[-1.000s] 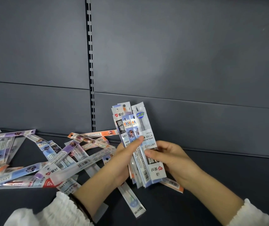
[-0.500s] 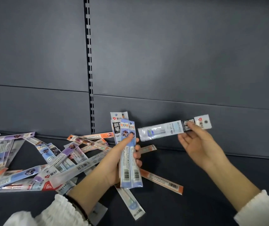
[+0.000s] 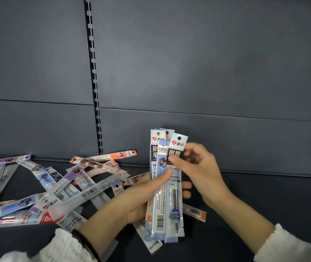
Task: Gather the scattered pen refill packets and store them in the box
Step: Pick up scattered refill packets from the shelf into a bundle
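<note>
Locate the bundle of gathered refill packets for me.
Head view, lower centre: the bundle stands upright between both hands, left hand gripping its middle, right hand pinching its upper end.

Loose packets lie on the shelf, left of the held bundle.

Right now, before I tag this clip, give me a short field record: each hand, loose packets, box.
left hand: grips upright bundle of packets, thumb across its front
right hand: pinches top of front packet, which lies against the bundle
loose packets: overlapping pile on dark shelf, left of the hands
box: not in view
task state: gathering; no storing visible
</note>
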Demonstrator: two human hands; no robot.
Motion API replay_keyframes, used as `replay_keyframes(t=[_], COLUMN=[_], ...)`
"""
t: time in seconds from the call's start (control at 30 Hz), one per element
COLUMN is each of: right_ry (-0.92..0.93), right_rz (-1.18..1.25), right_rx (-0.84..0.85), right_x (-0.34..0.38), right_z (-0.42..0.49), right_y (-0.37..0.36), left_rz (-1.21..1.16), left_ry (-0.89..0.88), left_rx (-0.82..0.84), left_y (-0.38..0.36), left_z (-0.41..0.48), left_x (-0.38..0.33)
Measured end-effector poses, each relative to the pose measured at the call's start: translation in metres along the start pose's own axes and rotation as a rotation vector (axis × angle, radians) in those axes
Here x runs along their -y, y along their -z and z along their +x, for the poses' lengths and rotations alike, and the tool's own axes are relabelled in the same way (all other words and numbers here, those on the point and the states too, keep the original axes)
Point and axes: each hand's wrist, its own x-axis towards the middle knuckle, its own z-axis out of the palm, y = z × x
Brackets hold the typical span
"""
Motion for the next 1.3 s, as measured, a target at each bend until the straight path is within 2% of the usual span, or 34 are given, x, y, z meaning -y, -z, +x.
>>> replay_keyframes(t=[0.1, 0.2, 0.33, 0.43, 0.53, 0.7, 0.83, 0.9, 0.97, 1.07, 1.2, 1.3], right_ry=[-0.047, -0.164, -0.115, -0.108, -0.142, -0.2, -0.068, 0.035, 0.111, 0.099, 0.062, 0.066], right_rz=[-0.029, -0.102, -0.623, -0.847, -0.828, -0.69, -0.609, -0.65, -0.718, -0.796, -0.768, -0.774], right_rx=[0.049, 0.215, 0.523, 0.576, 0.541, 0.473, 0.409, 0.454, 0.573, 0.68, 0.673, 0.589], right_x=[-0.008, -0.011, -0.024, -0.03, -0.028, -0.034, -0.037, -0.044, -0.054, -0.065, -0.069, -0.066], right_z=[0.004, 0.009, 0.008, 0.004, 0.004, 0.008, 0.022, 0.034, 0.043, 0.049, 0.055, 0.057], right_y=[0.001, 0.011, 0.029, 0.027, 0.022, 0.027, 0.031, 0.026, 0.016, -0.002, -0.009, -0.005], left_rz=[-0.006, -0.118, -0.236, -0.342, -0.446, -0.457, -0.478, -0.517, -0.578, -0.66, -0.729, -0.73], left_ry=[-0.031, -0.127, -0.258, -0.338, -0.393, -0.378, -0.452, -0.488, -0.513, -0.534, -0.53, -0.529], left_rx=[-0.036, -0.055, -0.193, -0.267, -0.327, -0.418, -0.466, -0.491, -0.507, -0.524, -0.505, -0.495], left_y=[0.001, 0.014, 0.036, 0.049, 0.052, 0.047, 0.05, 0.056, 0.063, 0.072, 0.078, 0.077], left_z=[0.002, 0.003, 0.003, 0.004, 0.003, 0.002, 0.0, -0.003, -0.004, -0.005, -0.006, -0.006], left_x=[-0.002, -0.006, -0.012, -0.013, -0.016, -0.015, -0.022, -0.025, -0.025, -0.025, -0.023, -0.024])
